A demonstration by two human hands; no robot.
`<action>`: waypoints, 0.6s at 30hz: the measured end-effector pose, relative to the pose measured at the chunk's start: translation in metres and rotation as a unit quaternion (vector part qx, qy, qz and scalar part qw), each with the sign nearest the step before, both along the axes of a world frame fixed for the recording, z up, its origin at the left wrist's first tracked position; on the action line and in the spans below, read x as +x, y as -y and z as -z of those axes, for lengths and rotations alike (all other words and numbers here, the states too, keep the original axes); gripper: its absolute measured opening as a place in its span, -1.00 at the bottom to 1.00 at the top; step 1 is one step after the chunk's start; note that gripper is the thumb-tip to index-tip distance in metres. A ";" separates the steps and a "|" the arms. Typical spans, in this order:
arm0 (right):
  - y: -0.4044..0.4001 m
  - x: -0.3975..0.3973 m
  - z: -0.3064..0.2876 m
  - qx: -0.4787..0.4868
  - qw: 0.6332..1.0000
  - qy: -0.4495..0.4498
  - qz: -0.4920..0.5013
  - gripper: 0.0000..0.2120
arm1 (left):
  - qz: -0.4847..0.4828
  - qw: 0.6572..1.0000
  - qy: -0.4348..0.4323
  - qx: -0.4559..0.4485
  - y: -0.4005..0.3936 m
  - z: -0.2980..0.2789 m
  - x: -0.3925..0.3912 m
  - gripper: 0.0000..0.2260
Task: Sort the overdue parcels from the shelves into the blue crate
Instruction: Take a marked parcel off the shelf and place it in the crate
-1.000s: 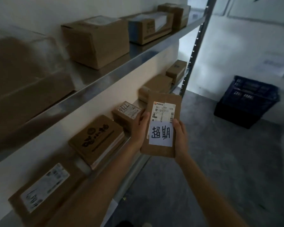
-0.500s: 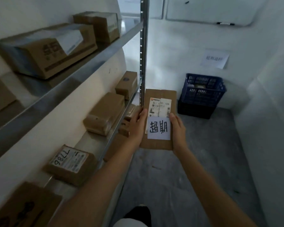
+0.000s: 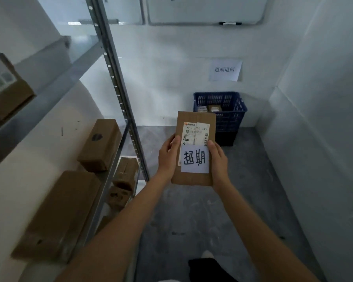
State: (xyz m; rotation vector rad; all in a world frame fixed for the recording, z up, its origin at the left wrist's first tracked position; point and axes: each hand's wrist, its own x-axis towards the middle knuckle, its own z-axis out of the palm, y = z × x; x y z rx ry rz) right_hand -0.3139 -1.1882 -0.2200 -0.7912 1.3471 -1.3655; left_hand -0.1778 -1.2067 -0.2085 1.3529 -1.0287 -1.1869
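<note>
A person holds a flat cardboard parcel (image 3: 195, 148) upright in front of the body with both hands. The left hand (image 3: 168, 154) grips its left edge, thumb lying on the front face and fingers curled behind. The right hand (image 3: 218, 159) grips the right edge the same way, thumb on the front. The parcel carries a printed shipping label (image 3: 196, 133) and, below it, a white note (image 3: 195, 158) with two handwritten characters. The blue crate (image 3: 228, 117) stands on the floor (image 3: 243, 200) against the back wall, well beyond the parcel, with a few small boxes inside. A paper sign (image 3: 225, 70) hangs on the wall above it. To the left, metal shelves (image 3: 118, 92) hold several brown boxes (image 3: 100, 145).
</note>
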 end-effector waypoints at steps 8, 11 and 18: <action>0.137 -0.099 0.028 0.053 0.997 -0.046 -0.028 -0.35 | -0.017 0.999 -0.025 0.044 0.128 0.031 -0.096 -0.63; 0.183 -0.131 0.038 0.070 0.995 -0.053 -0.037 -0.45 | -0.032 0.997 -0.031 0.065 0.170 0.040 -0.126 -0.63; 0.273 -0.176 0.061 0.105 0.989 -0.060 -0.080 -0.44 | -0.070 0.991 -0.036 0.106 0.275 0.061 -0.171 -0.66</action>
